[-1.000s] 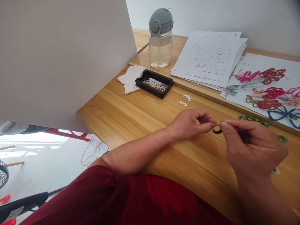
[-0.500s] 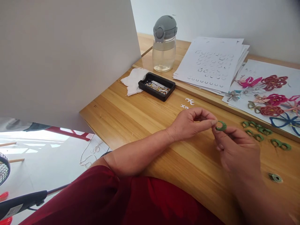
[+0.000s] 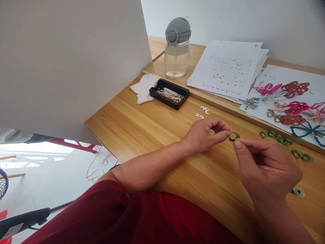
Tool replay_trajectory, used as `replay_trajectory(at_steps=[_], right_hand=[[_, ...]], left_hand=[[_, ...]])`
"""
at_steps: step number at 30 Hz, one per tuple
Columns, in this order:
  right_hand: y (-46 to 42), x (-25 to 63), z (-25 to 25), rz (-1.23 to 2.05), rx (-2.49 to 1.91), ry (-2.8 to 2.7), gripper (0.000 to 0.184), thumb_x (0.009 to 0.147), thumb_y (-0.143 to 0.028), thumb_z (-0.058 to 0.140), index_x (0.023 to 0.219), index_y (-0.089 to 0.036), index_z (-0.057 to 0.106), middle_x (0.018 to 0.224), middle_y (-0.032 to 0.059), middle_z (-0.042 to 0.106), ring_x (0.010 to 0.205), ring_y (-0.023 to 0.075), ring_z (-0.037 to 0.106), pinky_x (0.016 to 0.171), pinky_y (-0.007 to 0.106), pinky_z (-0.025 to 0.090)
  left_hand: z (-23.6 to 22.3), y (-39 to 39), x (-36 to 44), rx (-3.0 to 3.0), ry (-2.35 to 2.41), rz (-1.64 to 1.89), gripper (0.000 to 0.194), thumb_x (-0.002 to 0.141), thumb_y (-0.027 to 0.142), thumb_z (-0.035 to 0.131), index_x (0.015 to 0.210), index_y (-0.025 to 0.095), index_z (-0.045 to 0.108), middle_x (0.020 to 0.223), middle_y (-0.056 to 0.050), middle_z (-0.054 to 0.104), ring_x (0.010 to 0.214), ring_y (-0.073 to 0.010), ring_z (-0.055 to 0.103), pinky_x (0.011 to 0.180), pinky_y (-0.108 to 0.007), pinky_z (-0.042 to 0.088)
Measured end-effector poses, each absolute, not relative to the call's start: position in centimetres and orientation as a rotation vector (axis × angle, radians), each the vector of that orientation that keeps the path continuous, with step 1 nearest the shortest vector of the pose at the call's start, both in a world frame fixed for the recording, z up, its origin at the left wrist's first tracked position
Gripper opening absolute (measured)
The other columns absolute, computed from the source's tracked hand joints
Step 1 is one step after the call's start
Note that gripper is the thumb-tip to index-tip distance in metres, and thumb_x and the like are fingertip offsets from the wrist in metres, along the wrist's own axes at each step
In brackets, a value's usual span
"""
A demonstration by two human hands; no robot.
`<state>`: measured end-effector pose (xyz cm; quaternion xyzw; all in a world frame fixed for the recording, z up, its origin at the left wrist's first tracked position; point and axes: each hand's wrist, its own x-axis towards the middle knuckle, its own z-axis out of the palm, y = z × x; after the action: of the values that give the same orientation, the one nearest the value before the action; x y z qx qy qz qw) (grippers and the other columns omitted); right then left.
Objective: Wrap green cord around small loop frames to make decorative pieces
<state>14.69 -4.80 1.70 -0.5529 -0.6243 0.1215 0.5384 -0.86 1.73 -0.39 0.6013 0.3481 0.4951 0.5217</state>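
Note:
A small green crescent-shaped piece (image 3: 236,135) is pinched by one tip between the thumb and forefinger of my left hand (image 3: 207,135). Its lower side looks darker, almost black. Close against that lower edge, the thumb and forefinger of my right hand (image 3: 266,166) are pressed together; anything between them is hidden or too fine to make out. Several similar green crescents (image 3: 284,140) lie on the table beyond my right hand. Farther right rests another pair of green crescents (image 3: 302,155). A small spool-like round item (image 3: 297,191) sits beside my right wrist, partly covered by it.
White paper crescents (image 3: 204,110) lie before a black tray (image 3: 169,94) of beads. Behind are a white tissue (image 3: 144,88), a grey-lidded bottle (image 3: 177,51) and printed sheets (image 3: 223,67). Colourful fuzzy flowers (image 3: 296,88) lie on paper at right. A grey panel (image 3: 71,61) borders the left.
My right hand has shifted right and turned, its fingers now lower on the crescent's edge. The left hand keeps its pinch, and more of the crescent's opening shows.

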Motion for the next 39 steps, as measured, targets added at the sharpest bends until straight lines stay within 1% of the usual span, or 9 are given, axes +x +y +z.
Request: replay_trajectory(at_steps=[6,12,17,21,26,30,32,35,39], right_hand=[[-3.7,15.1,1.8,0.265,-1.275,-1.409,0.011,0.083,-0.021,0.082,0.093,-0.017,0.08,0.063,-0.0041,0.06,0.056,0.0106,0.05,0.055,0.028,0.038],[-3.3,15.6,1.7,0.303,-1.349,-1.37,0.012,0.084,-0.026,0.083,0.092,-0.018,0.082,0.06,-0.006,0.054,0.056,0.0096,0.046,0.055,0.028,0.036],[-3.0,15.9,1.5,0.358,-1.376,-1.338,0.012,0.084,-0.029,0.084,0.09,-0.019,0.082,0.061,-0.0062,0.054,0.056,0.0087,0.043,0.054,0.027,0.034],[-2.9,16.0,1.2,0.428,-1.402,-1.3,0.016,0.083,-0.033,0.084,0.092,-0.02,0.082,0.062,-0.0061,0.055,0.056,0.0086,0.042,0.054,0.028,0.033],[-2.7,16.0,1.3,0.698,-1.427,-1.145,0.018,0.078,-0.032,0.087,0.088,-0.018,0.081,0.059,-0.0046,0.059,0.053,0.0091,0.045,0.052,0.028,0.034],[-2.3,15.7,1.4,0.941,-1.326,-0.973,0.022,0.068,-0.029,0.092,0.081,-0.018,0.078,0.055,-0.0039,0.06,0.045,0.0077,0.04,0.044,0.026,0.026],[-2.3,15.5,1.3,1.067,-1.242,-0.919,0.025,0.063,-0.03,0.094,0.076,-0.019,0.075,0.052,-0.0039,0.059,0.042,0.0074,0.038,0.04,0.025,0.025],[-2.5,15.0,0.8,1.199,-1.22,-0.926,0.027,0.063,-0.032,0.095,0.071,-0.02,0.072,0.053,-0.0038,0.059,0.041,0.0081,0.043,0.039,0.024,0.03],[-3.3,14.5,0.1,1.208,-1.285,-0.998,0.026,0.067,-0.034,0.093,0.075,-0.02,0.073,0.064,-0.0016,0.067,0.045,0.0093,0.051,0.042,0.024,0.039]], left_hand=[[-0.2,1.4,-0.9,1.5,0.796,1.124,0.019,0.084,0.033,0.076,0.085,0.016,0.069,0.082,-0.001,0.071,0.077,-0.0102,0.062,0.077,-0.025,0.05],[0.1,1.2,-1.0,1.543,0.755,1.072,0.017,0.085,0.032,0.074,0.084,0.016,0.069,0.083,-0.001,0.071,0.078,-0.0105,0.064,0.078,-0.025,0.05],[0.4,1.1,-1.1,1.549,0.715,1.066,0.018,0.086,0.032,0.074,0.084,0.015,0.069,0.083,-0.001,0.071,0.079,-0.0106,0.064,0.079,-0.026,0.051],[0.6,1.1,-1.2,1.54,0.689,1.048,0.018,0.085,0.031,0.074,0.085,0.014,0.069,0.083,-0.002,0.071,0.079,-0.0107,0.064,0.079,-0.026,0.051],[0.9,1.1,-1.3,1.516,0.708,1.016,0.018,0.085,0.032,0.075,0.086,0.014,0.07,0.088,-0.004,0.073,0.084,-0.0123,0.066,0.082,-0.028,0.052],[1.0,1.1,-1.3,1.456,0.7,1.045,0.022,0.084,0.035,0.078,0.086,0.015,0.071,0.088,-0.004,0.074,0.083,-0.0124,0.066,0.083,-0.028,0.052],[0.9,1.1,-1.3,1.412,0.693,1.092,0.023,0.085,0.036,0.078,0.086,0.014,0.071,0.087,-0.004,0.073,0.081,-0.0117,0.065,0.082,-0.027,0.053],[0.8,1.1,-1.1,1.362,0.712,1.151,0.023,0.086,0.035,0.077,0.085,0.014,0.07,0.085,-0.004,0.072,0.079,-0.0106,0.064,0.081,-0.026,0.053],[0.6,1.1,-0.9,1.305,0.809,1.184,0.021,0.085,0.033,0.077,0.085,0.014,0.069,0.083,-0.003,0.072,0.077,-0.01,0.064,0.077,-0.025,0.053]])
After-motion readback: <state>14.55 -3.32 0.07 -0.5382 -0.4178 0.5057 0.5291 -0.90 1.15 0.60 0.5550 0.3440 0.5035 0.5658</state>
